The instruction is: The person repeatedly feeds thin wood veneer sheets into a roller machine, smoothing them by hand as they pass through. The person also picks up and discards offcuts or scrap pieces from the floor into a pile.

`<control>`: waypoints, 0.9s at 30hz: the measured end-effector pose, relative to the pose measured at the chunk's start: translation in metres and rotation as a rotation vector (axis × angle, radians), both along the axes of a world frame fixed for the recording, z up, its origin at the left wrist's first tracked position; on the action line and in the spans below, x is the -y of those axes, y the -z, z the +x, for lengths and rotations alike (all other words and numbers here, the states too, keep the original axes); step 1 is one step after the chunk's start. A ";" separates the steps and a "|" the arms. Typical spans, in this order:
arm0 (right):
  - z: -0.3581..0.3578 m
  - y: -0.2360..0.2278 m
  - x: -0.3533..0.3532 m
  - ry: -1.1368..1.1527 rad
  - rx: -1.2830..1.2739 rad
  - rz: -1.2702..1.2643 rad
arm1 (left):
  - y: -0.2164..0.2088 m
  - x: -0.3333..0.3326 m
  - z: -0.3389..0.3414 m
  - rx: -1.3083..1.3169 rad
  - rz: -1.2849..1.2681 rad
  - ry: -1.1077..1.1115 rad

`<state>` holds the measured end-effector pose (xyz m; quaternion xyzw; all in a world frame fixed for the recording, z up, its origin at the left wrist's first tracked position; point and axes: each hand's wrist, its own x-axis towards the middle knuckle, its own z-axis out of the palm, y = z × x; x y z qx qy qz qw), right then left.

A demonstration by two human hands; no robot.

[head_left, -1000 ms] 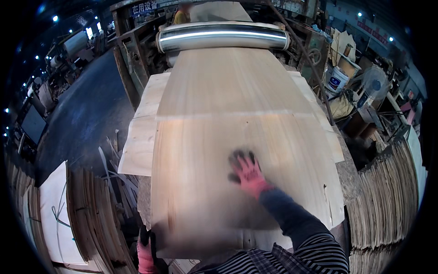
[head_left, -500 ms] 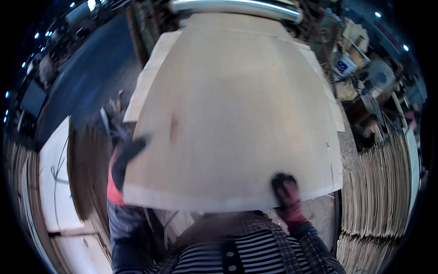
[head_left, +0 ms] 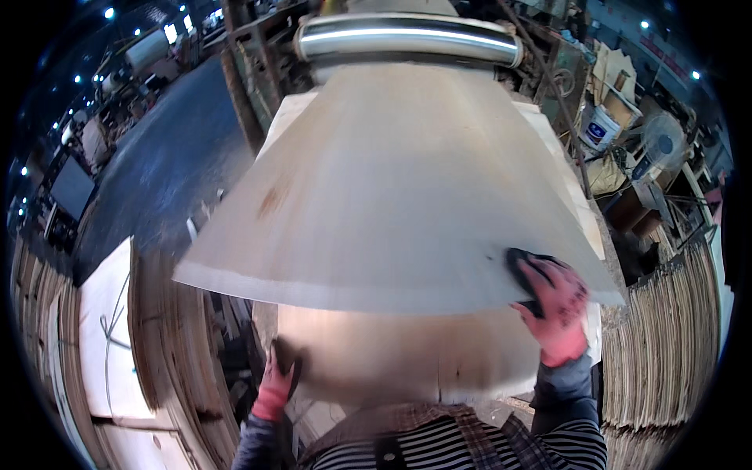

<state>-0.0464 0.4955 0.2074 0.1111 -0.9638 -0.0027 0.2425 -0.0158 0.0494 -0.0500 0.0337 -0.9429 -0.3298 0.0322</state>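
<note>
- Centrally in the head view, a broad, pale wood sheet stretched from just below a shiny metal roller toward the wearer, its near edge bowing across the view. A brown mark showed on its left side.
- At that near edge, toward the right corner, was the right hand, in a pink and black glove. Its fingers overlapped the sheet, with the thumb held apart; whether they pinched the wood or only pressed on it, I could not tell.
- Lower down, the left hand, gloved alike, was at the left edge of a second wood sheet, finger and thumb parted. Whether it gripped that edge could not be made out. The broad sheet's near edge lay beyond this hand, apart from it.
- The second sheet was nearest the wearer's striped shirt, partly covered by the broad one. More pale wood showed along the broad sheet's right side.
- Around this was a dim workshop: a dark floor at left, stacked sheets at right, and beyond them a white bucket and a fan.
</note>
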 end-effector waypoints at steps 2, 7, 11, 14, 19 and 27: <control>-0.050 0.026 -0.001 -0.050 -0.039 -0.044 | -0.028 -0.014 -0.001 0.041 0.029 -0.082; -0.168 0.097 -0.020 -0.056 0.006 -0.138 | -0.062 -0.008 -0.015 0.133 0.270 -0.217; -0.232 0.162 -0.021 0.032 -0.039 -0.056 | -0.071 -0.003 -0.026 0.019 0.391 -0.089; -0.209 0.194 0.004 -0.012 0.072 -0.061 | -0.089 -0.010 -0.030 -0.008 0.616 -0.084; -0.064 0.209 0.032 -0.294 0.282 -0.065 | -0.089 0.001 -0.017 0.124 0.752 -0.216; 0.130 0.216 0.014 -0.152 0.692 0.021 | -0.172 -0.020 -0.043 0.332 0.784 -0.012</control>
